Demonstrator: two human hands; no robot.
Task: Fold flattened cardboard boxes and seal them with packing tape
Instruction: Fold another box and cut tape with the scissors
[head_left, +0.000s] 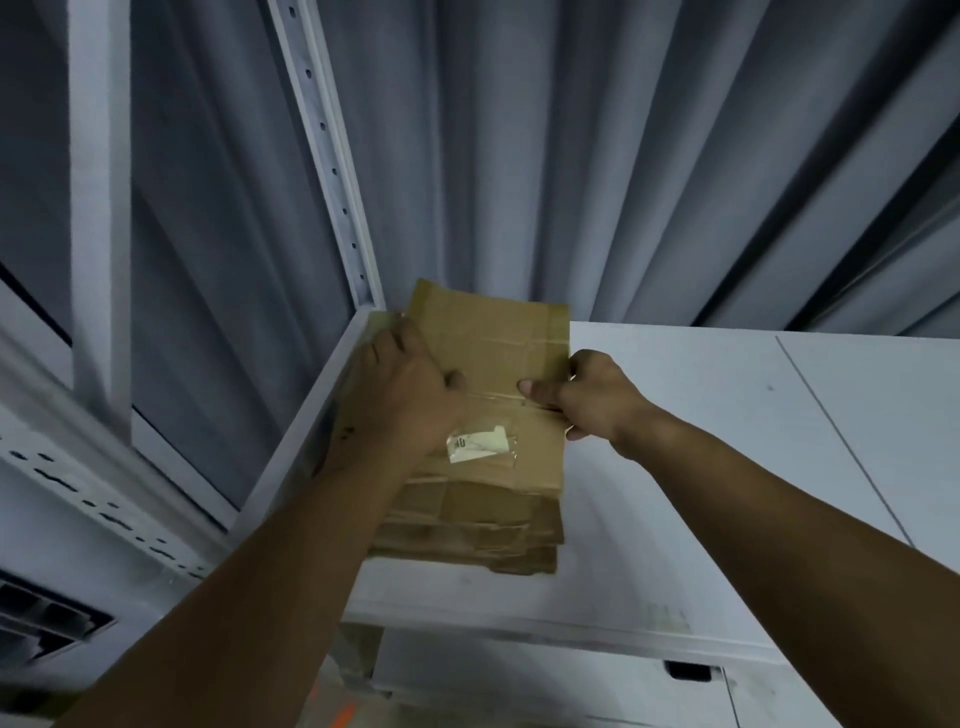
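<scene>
Head view: L grip (410, 395) & R grip (597, 400) clutch top flattened box (488, 343) by edges, atop cardboard stack (467, 525) on shelf (701, 467)

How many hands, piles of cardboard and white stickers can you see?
Hands: 2, the left hand and right hand, both gripping the pile's top box
Cardboard pile: 1
White sticker: 1
Total: 4

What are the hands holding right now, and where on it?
The top flattened box of the stack: left hand grips its left edge, right hand its right edge, thumbs on top.
</scene>
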